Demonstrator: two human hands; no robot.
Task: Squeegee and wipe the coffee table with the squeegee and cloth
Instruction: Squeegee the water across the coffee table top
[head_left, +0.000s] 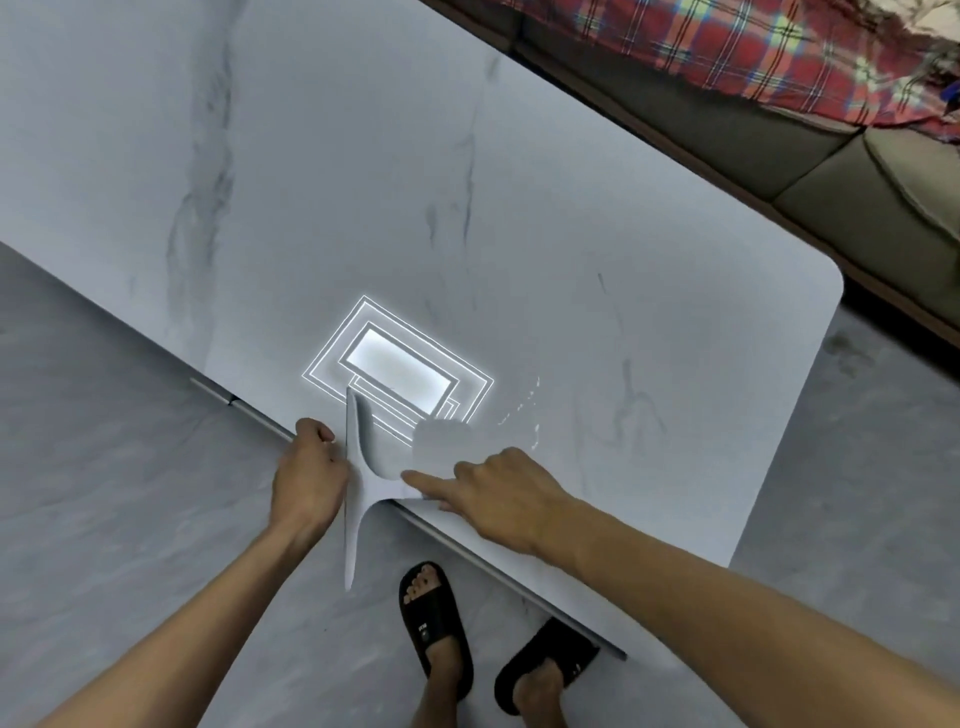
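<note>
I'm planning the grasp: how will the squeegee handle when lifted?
The squeegee looks thin and moulded, so probably light and stiff. Its blade overhangs the table edge, so a nudge may tip it off. The glossy top likely lets it slide.

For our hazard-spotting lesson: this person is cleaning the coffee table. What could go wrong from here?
1. About half the blade of the squeegee hangs past the near edge of the coffee table. It could slip off and drop toward the sandalled feet.
2. Some water drops sit close to that edge. If swept off, they may wet the floor and make it slippery.
</note>
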